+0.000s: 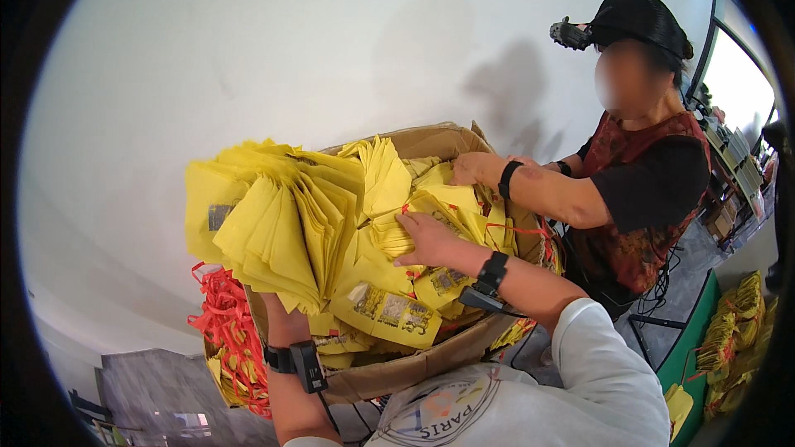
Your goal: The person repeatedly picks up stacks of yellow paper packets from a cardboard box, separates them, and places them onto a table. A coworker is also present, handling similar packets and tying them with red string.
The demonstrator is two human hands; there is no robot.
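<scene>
Many red straps (228, 319) dangle below a thick fan of yellow sheets (277, 223) hiding the left hand; its grip I can't tell. Rightward, the right hand (435, 240), fingers loosely spread, meets the yellow pile (387, 236) inside the carton (393, 371); beyond, a co-worker's hand (476, 168) reaches in.

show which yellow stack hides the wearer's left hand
The big fanned stack at the left, jutting past the rim of the cardboard box: the left forearm runs up behind it. The right hand shows plainly over smaller stacks inside.
</scene>
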